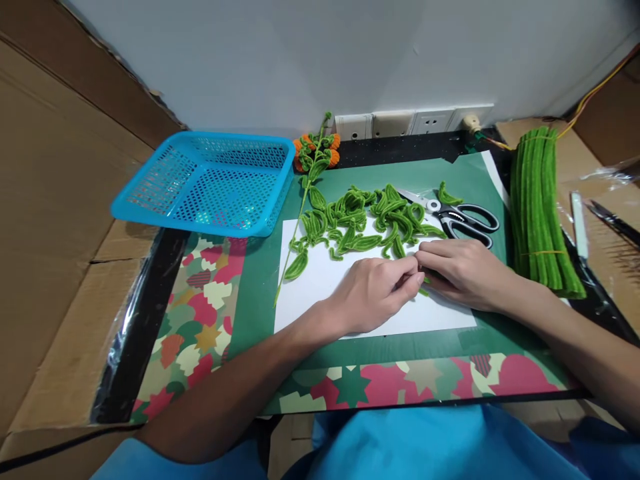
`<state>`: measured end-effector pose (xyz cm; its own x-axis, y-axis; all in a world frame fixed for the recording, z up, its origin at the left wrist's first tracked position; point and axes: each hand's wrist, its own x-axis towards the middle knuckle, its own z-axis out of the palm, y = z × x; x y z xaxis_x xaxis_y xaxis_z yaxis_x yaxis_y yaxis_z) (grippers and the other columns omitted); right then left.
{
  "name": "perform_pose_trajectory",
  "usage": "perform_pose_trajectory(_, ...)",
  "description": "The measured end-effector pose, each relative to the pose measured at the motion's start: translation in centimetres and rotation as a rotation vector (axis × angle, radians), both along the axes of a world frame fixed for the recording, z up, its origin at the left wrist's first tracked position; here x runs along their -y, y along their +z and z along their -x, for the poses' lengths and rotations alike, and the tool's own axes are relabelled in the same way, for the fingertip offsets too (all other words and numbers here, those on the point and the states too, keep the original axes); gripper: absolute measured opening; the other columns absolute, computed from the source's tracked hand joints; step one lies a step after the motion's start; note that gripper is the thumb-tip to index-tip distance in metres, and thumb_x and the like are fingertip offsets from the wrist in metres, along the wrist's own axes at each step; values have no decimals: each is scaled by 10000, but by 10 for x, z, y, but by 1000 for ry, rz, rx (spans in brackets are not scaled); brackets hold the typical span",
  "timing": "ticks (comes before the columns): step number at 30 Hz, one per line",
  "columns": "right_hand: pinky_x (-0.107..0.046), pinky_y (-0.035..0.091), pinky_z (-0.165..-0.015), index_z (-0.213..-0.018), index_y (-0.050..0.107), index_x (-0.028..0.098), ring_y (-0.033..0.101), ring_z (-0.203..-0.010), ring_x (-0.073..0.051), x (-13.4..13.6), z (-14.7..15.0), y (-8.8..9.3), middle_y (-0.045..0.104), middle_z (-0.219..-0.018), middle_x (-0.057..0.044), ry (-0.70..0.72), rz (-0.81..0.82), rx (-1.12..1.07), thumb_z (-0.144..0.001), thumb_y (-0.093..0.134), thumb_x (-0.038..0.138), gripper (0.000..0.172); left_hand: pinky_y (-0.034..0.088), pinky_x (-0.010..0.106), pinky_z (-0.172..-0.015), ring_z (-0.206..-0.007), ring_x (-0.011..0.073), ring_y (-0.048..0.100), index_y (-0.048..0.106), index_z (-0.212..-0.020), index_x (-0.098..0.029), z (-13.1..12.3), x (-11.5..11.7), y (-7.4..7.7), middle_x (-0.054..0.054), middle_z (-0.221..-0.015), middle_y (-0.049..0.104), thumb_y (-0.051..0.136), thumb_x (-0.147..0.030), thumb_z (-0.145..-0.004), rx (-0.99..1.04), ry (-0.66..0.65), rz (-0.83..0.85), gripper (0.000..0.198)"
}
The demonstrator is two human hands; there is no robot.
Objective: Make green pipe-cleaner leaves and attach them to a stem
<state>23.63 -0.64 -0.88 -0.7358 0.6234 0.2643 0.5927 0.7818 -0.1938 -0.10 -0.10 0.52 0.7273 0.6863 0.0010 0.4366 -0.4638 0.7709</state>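
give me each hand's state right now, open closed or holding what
Left hand: closed, fingers curled in; anything held is hidden.
Right hand: fingers bent, beside a green piece; grip cannot be told.

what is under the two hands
White paper lies under the left hand and part of the right hand, over a green mat. Green bits show between the hands; whatever the hands cover is hidden.
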Motion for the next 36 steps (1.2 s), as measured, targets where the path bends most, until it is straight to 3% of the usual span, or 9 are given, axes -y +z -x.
perform_pose_trajectory(4, -305, 334, -616, -875, 545, 208, 527, -661, -175, 0, 2, 1, 601, -792, -24, -4, -3, 6, -1090, 470, 227, 228, 281, 285, -608, -602, 131, 472, 481, -791, -207, -1, 2, -8, -36, -679, 546, 481, -347, -1102, -18, -15, -121, 342)
perform_pose_trajectory(36, -300, 340, -615, -857, 531, 216, 532, -659, -174, 1, 2, 3, 601, -781, -21, 6, -6, 5, -1073, 466, 199, 226, 297, 292, -613, -609, 139, 500, 510, -814, -210, 0, 3, -8, -32, -696, 576, 453, -374, -1120, -52, -30, -151, 352)
